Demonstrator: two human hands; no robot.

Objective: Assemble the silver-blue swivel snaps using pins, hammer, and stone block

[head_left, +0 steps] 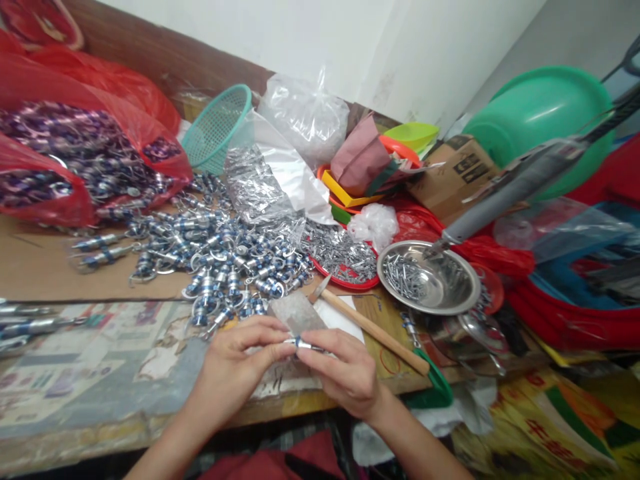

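Note:
Between my two hands is a small metal expansion bolt (299,343) with a blue band, lying roughly level. My left hand (250,347) pinches its left end with thumb and fingertips. On the other end, the fingers of my right hand (347,367) are closed, covering part of it. Just beneath and behind the bolt lies a grey metal block (295,313). A hammer (375,330) with a wooden handle rests right of the block, its head near the block's far edge. Beyond my hands spreads a large heap of similar blue-banded bolts (225,247).
A red tray (370,285) of small metal pieces and a steel bowl (450,303) with metal pins stand at the right. Red bags (170,160) full of bolts fill the back left. A teal basket (215,127) leans behind the heap. A grey-handled tool (505,193) slants over the bowl.

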